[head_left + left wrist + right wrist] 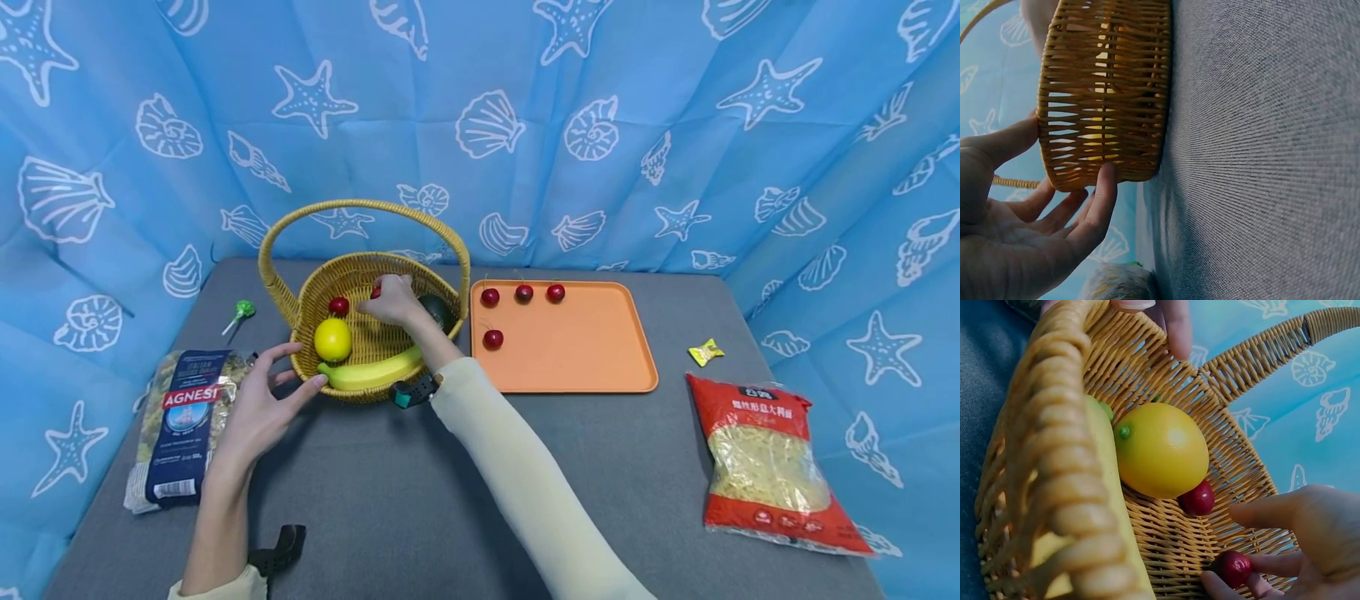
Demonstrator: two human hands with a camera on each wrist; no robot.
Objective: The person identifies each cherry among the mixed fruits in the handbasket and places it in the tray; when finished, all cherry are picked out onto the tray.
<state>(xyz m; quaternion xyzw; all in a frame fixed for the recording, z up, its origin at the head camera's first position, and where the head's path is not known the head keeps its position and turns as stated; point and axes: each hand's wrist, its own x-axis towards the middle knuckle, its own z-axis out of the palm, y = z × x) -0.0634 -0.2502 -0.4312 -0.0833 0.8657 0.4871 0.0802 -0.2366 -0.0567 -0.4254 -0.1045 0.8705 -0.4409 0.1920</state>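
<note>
A wicker basket with a tall handle holds a banana, a lemon, a dark green round fruit and cherries. My left hand grips the basket's left end, thumb and fingers spread around its rim and side. Inside the basket is my right hand, its fingers curled around a cherry low over the woven bottom. In the right wrist view its upper digit stands apart from that fruit. Another cherry lies against the lemon.
Right of the basket, an orange tray carries several cherries. A blue pasta bag and green lollipop lie at the left. At the right are a yellow wrapped candy and red pasta bag. A blue curtain hangs behind.
</note>
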